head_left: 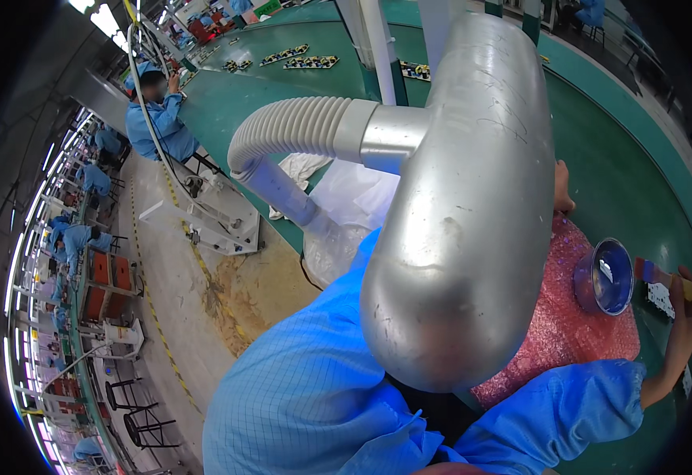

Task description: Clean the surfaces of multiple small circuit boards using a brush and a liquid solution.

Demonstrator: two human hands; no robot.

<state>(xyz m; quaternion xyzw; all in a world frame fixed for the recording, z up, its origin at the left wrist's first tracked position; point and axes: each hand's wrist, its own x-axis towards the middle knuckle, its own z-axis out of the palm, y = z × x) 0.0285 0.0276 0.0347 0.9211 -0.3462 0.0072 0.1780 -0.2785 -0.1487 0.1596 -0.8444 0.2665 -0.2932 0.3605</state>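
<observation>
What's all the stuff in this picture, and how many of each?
green table: one large, green, centre to right
bubble wrap: sheets uncountable, pink, on the table
metal cup: one, silver, on the bubble wrap
brush: one, reddish tip, right of the cup
metal duct: one, silver, middle
ribbed hose: one, off-white, joined to the duct
component strips: at least four, yellow and black, top
stools: at least two, black, lower left
co-workers: several, blue clothing, left
sleeves: two, blue, bottom
left hand: one, bare, partly hidden behind the duct
right hand: one, bare, holding the brush
</observation>
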